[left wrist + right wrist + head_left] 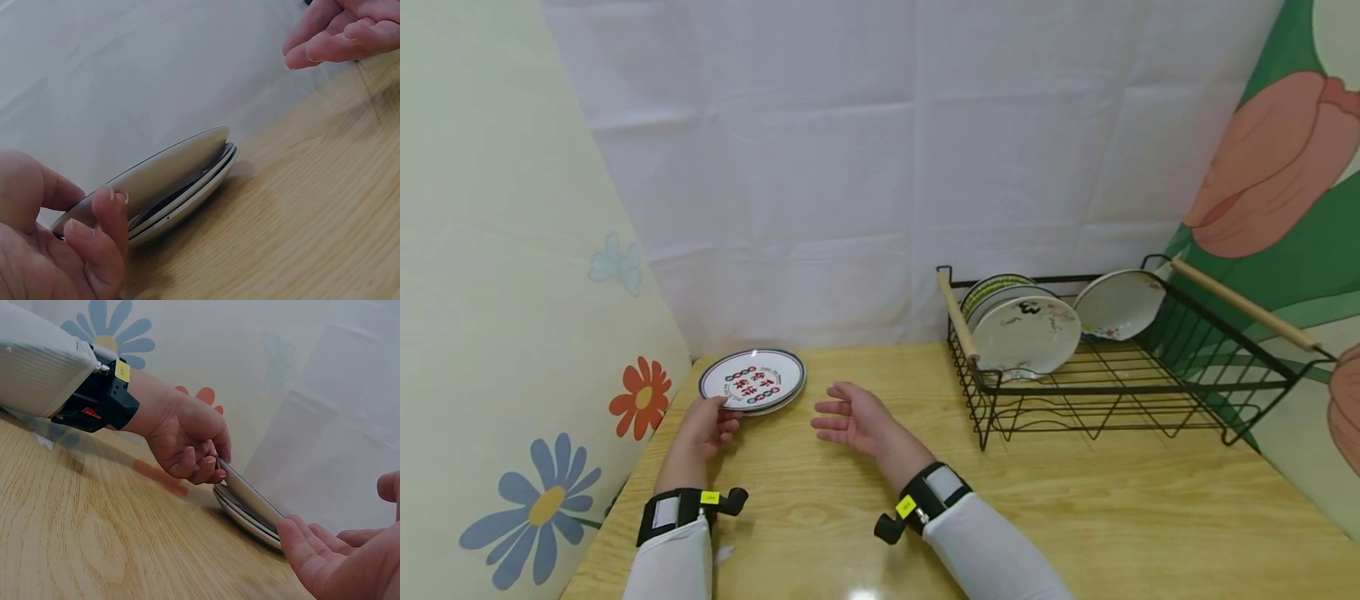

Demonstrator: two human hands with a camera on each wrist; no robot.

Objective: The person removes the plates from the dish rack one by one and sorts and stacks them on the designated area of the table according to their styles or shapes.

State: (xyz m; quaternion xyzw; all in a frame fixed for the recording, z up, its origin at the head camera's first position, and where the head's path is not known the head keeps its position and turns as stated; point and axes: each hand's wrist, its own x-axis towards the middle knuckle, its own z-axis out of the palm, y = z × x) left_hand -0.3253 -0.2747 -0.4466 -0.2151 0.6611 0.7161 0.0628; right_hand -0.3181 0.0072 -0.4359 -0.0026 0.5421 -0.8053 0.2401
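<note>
A small stack of plates (767, 408) lies on the table at the back left. The top plate (752, 377) is white with a dark blue rim and red characters. My left hand (706, 429) pinches its near left edge between thumb and fingers. In the left wrist view this plate (169, 165) is tilted up at the hand's side, with a gap above the plates (187, 209) beneath. My right hand (857, 419) is held to the right of the stack, apart from it, fingers extended and palm turned toward the plates.
A black wire dish rack (1097, 387) with wooden handles stands at the right. Several plates (1028, 335) lean at its left end, and a white bowl-like dish (1122, 305) sits at its back. A white cloth (805, 167) hangs behind the wooden table (820, 517).
</note>
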